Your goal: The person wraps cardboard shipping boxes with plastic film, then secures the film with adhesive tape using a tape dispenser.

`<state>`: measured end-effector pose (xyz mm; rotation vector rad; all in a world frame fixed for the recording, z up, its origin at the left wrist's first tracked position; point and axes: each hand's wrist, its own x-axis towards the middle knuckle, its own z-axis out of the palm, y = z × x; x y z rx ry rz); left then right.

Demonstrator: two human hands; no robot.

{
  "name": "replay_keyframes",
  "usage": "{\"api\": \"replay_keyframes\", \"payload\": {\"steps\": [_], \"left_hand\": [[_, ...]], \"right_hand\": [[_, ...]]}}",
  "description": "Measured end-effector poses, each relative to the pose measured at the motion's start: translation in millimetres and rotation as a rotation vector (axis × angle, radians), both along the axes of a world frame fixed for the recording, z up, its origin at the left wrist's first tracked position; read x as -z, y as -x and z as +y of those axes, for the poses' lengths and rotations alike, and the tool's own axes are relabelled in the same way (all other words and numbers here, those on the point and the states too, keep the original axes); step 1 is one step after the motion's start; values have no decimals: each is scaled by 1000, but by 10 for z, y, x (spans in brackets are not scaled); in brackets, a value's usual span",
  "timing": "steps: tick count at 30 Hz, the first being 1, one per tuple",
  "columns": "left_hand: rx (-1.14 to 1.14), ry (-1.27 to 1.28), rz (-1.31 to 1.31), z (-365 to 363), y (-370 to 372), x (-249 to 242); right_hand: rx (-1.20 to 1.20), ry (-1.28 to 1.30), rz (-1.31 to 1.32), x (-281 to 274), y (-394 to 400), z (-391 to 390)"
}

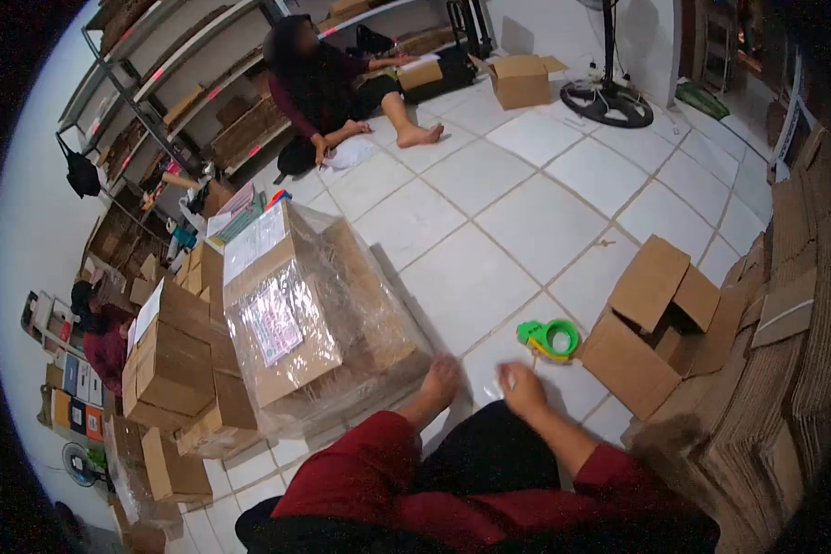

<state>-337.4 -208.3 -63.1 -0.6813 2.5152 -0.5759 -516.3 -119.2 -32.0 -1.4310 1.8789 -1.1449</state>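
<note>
My left hand [441, 379] is beside the near right corner of a large carton [314, 305] wrapped in clear plastic, its fingers blurred. Paper sheets with print, one of them a pinkish label [272, 323], lie on the carton under the film. To the right, my right hand [523, 391] is over the floor with its fingers curled closed; a pale, shiny bit shows at the fingertips, too small to make out. Just beyond it on the tiles lies a green tape dispenser [554, 339] with a yellow part.
An open carton [651, 323] stands at right, beside stacked flat cardboard [785, 369]. More boxes [171, 369] are piled at left, near another person [102, 332]. A person [314, 83] sits on the floor by the shelves [185, 88]. A fan base [607, 103] and a small open box [522, 81] stand at back.
</note>
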Motion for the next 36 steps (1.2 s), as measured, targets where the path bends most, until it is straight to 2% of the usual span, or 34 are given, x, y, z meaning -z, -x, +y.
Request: {"api": "replay_keyframes", "payload": {"steps": [1, 2, 3, 4, 5, 6, 7, 8, 9, 10, 11, 12, 13, 16, 18, 19, 21, 25, 28, 30, 32, 33, 36], "left_hand": [[-10, -113, 72, 145, -56, -132], [-25, -236, 141, 293, -118, -229], [-216, -461, 337, 415, -260, -68], [-301, -570, 130, 526, -420, -41], [-802, -717, 339, 800, -392, -624], [-621, -565, 327, 939, -525, -734], [-398, -502, 374, 979, -873, -413], [-289, -484, 926, 1145, -1181, 56], [-401, -506, 808, 1258, -1235, -230], [-509, -520, 683, 1356, -1261, -579], [-511, -532, 665, 1449, -1373, -636], [-584, -554, 795, 1487, -1452, -666], [-662, -577, 925, 1544, -1511, -706], [-772, -624, 906, 1623, -1481, -980], [-715, -600, 910, 1605, -1501, -993], [-686, -623, 945, 1576, -1488, -1001], [-683, -719, 1056, 1544, -1398, -1054], [-729, -842, 1073, 1544, -1194, -1172], [-776, -926, 1147, 1601, -1217, -1138], [-822, -913, 1121, 1669, -1303, -1161], [-762, -856, 943, 1761, -1465, -1159], [-765, -858, 966, 1835, -1503, -1278], [-886, -884, 1101, 2016, -1895, -1059]], "right_hand": [[-63, 55, 271, -132, 162, -59], [28, -198, 234, 135, 346, -280], [103, -105, 444, 294, 530, -421], [138, -288, 502, 309, 707, -566], [237, -325, 653, 236, 756, -588], [184, -422, 717, 296, 865, -640], [144, -460, 739, 278, 901, -670], [117, -555, 580, 488, 1000, -814], [119, -547, 684, 744, 1122, -943], [122, -565, 672, 651, 1085, -865], [-5, -586, 734, 370, 993, -782], [-124, -594, 799, 210, 963, -751], [-123, -604, 790, 301, 980, -742], [-33, -641, 757, 436, 1058, -763], [26, -421, 700, 276, 1006, -665], [21, -415, 708, 183, 992, -633], [69, -201, 620, -2, 971, -563], [98, -180, 516, -250, 969, -519], [75, -58, 467, -228, 980, -457], [162, -68, 378, 6, 1015, -392], [60, -356, 553, 139, 985, -288], [56, -384, 605, 220, 939, -202], [-7, -488, 715, 389, 866, 29]]}}
